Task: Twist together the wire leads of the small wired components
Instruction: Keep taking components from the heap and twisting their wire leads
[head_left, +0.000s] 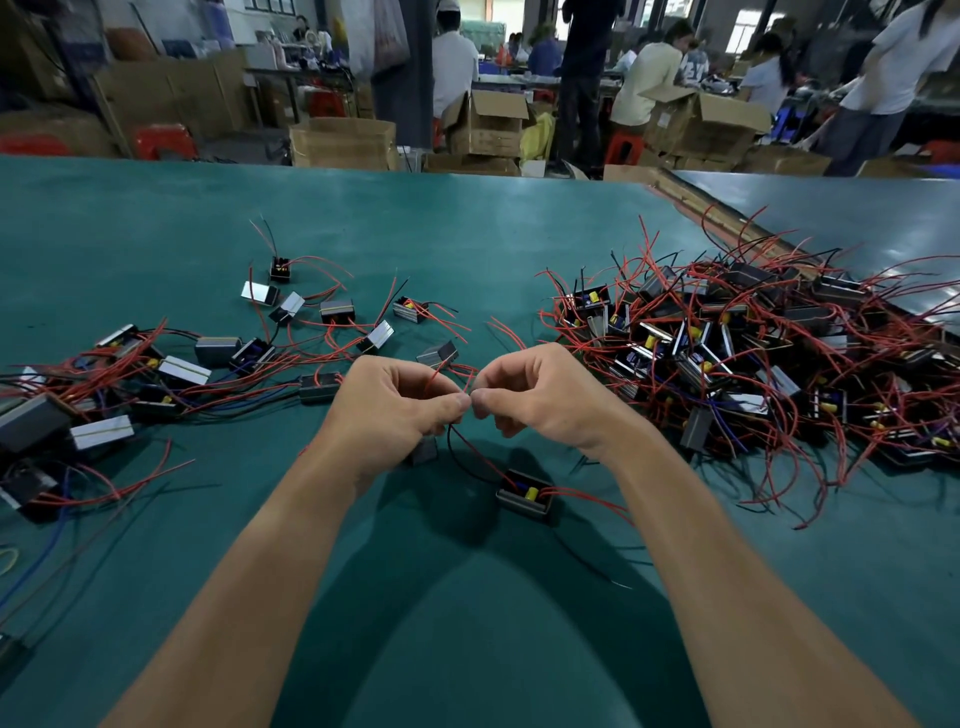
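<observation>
Pinching the red wires (470, 383) between thumb and fingertips, the left hand (395, 410) and right hand (540, 400) meet thumb to thumb over the green table (467, 234). A small black box (524, 496) sits nearer the person (a red lead runs up to the hands). A tangled pile (753, 353) lies right, scattered boxes (179, 370) left.
</observation>
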